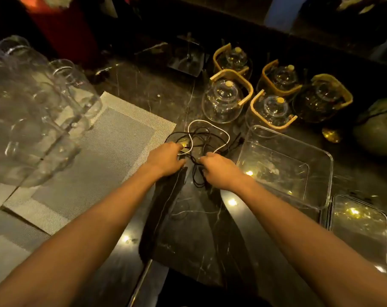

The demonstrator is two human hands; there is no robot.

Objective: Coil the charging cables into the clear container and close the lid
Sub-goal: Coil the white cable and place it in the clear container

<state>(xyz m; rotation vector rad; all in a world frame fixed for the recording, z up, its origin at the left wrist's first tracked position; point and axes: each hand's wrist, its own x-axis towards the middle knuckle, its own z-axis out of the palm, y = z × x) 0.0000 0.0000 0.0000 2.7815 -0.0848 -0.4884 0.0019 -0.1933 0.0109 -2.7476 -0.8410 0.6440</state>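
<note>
White cable and black cable lie tangled together on the dark marble counter, just past both hands. Left hand sits at the near-left edge of the tangle, fingers curled down onto the white strand and seemingly pinching it. Right hand sits at the near-right edge, fingers curled into the black loops; exactly which strand it grips is hard to tell in the dim light. Cables counted: one white, at least one black, the black too knotted to count with certainty. Clear container stands open just right of the tangle, near the right hand, and looks empty. Its long axis runs away from the person and to the right. Lid lies flat on the counter, nearer the person and touching or almost touching the container's near corner. Right hand is the nearer one for the transfer; the move from tangle to container goes rightward. Further out: five glass teapots with yellow handles behind, a grey placemat to the left, clear glassware at far left.
</note>
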